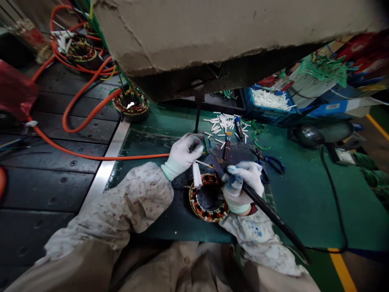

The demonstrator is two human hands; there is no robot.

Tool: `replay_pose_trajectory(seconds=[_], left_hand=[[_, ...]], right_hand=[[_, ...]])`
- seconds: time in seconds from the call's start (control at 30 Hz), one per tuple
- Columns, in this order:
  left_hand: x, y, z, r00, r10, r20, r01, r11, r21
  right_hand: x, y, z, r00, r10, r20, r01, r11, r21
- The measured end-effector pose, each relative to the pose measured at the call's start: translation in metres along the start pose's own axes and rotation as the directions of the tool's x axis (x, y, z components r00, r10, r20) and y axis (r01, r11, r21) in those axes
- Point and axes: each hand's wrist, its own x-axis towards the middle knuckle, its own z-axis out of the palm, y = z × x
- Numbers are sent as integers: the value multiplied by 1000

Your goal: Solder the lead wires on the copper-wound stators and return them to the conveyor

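My left hand [184, 154], in a white glove, is closed with thumb and fingers pinched together; what lies in the pinch is too small to make out. My right hand [243, 184], in a blue-stained white glove, wraps around a long black-handled tool [270, 213], whose narrow front end points up and left toward my left fingers. Between and just below both hands lies a ring-shaped motor stator [192, 202] with red and copper windings. White sleeves [197, 175] stick up from its upper left edge, with a thin lead beside them.
Loose white tubes [223, 123], a brush [226, 146] and blue-handled pliers [275, 164] lie beyond my hands. A blue bin [270, 105] holds more tubes. Another stator [131, 106] sits at left. An orange hose [91, 157] crosses toward my left hand. A cardboard-covered block [212, 36] overhangs the bench.
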Motion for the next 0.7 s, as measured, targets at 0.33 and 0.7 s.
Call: replay_pose_trajectory(seconds=[0.33, 0.7], left_hand=[[0, 3, -2, 1000, 14, 0, -14, 1000, -5], [3, 6, -5, 997, -82, 12, 82, 996, -32]], right_hand=[[11, -1, 12, 986, 39, 160, -23, 995, -101], [8, 6, 21, 902, 208, 379, -106, 956, -273]])
